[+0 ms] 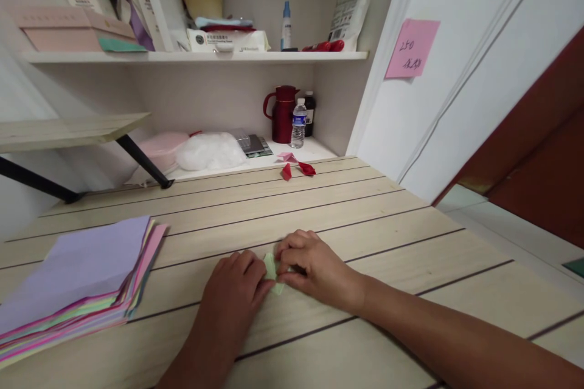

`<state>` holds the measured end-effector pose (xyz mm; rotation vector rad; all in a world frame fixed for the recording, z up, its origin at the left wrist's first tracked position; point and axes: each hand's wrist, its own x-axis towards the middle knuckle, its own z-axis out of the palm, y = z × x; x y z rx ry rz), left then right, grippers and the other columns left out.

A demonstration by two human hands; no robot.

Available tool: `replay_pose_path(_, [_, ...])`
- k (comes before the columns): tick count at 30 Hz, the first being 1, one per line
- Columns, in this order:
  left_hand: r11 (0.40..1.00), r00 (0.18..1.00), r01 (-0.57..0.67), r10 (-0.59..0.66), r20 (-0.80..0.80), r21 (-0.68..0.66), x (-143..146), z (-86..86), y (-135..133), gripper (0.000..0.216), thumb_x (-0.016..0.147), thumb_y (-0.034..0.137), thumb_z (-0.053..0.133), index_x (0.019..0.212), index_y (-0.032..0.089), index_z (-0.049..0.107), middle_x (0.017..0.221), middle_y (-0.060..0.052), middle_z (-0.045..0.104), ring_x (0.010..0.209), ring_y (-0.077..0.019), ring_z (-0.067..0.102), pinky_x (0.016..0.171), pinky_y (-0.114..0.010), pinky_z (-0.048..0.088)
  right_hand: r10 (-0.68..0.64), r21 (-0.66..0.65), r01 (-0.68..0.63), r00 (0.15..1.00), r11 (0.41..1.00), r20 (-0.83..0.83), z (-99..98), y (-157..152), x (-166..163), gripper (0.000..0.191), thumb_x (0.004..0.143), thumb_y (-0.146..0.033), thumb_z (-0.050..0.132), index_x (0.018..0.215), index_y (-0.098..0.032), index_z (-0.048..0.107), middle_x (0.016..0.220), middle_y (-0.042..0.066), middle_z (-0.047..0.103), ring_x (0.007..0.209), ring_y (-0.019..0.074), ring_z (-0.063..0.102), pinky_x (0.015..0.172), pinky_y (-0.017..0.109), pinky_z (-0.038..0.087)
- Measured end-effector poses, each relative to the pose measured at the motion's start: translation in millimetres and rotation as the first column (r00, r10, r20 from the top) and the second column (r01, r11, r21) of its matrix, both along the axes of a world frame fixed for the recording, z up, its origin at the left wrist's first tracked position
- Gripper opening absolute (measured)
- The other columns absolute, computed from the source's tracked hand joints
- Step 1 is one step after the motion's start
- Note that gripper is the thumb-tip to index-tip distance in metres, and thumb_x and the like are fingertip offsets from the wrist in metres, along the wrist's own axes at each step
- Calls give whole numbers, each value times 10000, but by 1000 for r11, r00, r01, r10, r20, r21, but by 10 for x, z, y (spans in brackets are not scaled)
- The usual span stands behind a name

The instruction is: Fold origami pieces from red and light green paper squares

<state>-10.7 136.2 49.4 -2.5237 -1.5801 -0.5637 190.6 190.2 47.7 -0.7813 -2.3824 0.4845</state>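
A small, folded piece of light green paper (pixel 272 268) lies on the wooden desk (pixel 374 219) between my hands. My left hand (pixel 235 295) rests on the desk with its fingers curled, pinching the paper's left edge. My right hand (pixel 310 267) covers the paper's right side, fingers bent and pressed down on it. Most of the paper is hidden under the fingers. A thick stack of coloured paper sheets (pixel 77 282), lilac on top, lies at the left of the desk.
Two red folded paper pieces (pixel 296 169) and a pink one (pixel 286 157) lie at the desk's far edge. Behind stand a red jug (pixel 281 114), a water bottle (pixel 298 124) and plastic bags (pixel 210 151). A shelf (pixel 191 56) above holds boxes. A pink note (pixel 411 48) is stuck on the right.
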Motion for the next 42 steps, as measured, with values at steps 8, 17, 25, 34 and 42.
replay_pose_path(8, [994, 994, -103, 105, 42, -46, -76, -25, 10, 215, 805, 289, 722, 1013, 243, 691, 1013, -53, 656, 919, -254, 632, 787, -438, 514, -104, -31, 107, 992, 994, 76, 19, 23, 65, 357, 758, -305, 835, 1093, -284, 715, 1193, 51, 678, 1100, 256, 583, 953, 436, 393])
replay_pose_path(17, [982, 981, -188, 187, 54, 23, -107, -155, 38, 516, 736, 291, 784, 1220, 235, 613, 1205, -105, 639, 1072, -298, 614, 868, -475, 495, -101, -30, 106, 985, 994, 140, 86, 17, 90, 576, 762, -357, 830, 1289, -290, 607, 1256, 62, 654, 1144, 271, 563, 979, 444, 397])
replay_pose_path(25, [993, 998, -67, 67, 0, 102, -95, -121, 1, 332, 795, 281, 751, 1114, 349, 691, 1154, -20, 714, 1023, -237, 654, 912, -465, 465, -61, 9, 60, 988, 998, 142, 48, 20, 103, 304, 830, -355, 769, 1129, -367, 718, 1276, 49, 646, 1138, 267, 571, 972, 454, 402])
replay_pose_path(34, [989, 991, -132, 132, 1, 69, -62, -183, -15, 312, 823, 265, 719, 1122, 357, 703, 1235, -6, 709, 1096, -268, 619, 970, -541, 415, -22, 72, 4, 968, 997, 250, 104, 32, 146, 241, 922, -350, 658, 1157, -358, 715, 1308, 50, 631, 1145, 257, 566, 971, 456, 415])
replay_pose_path(42, [991, 992, -124, 125, -6, 58, -81, -167, -12, 355, 802, 245, 735, 1137, 360, 704, 1256, -7, 700, 1089, -275, 620, 899, -499, 479, 8, 78, -31, 961, 996, 277, 132, 54, 181, 276, 923, -322, 655, 1194, -361, 695, 1312, 61, 623, 1150, 263, 555, 980, 464, 403])
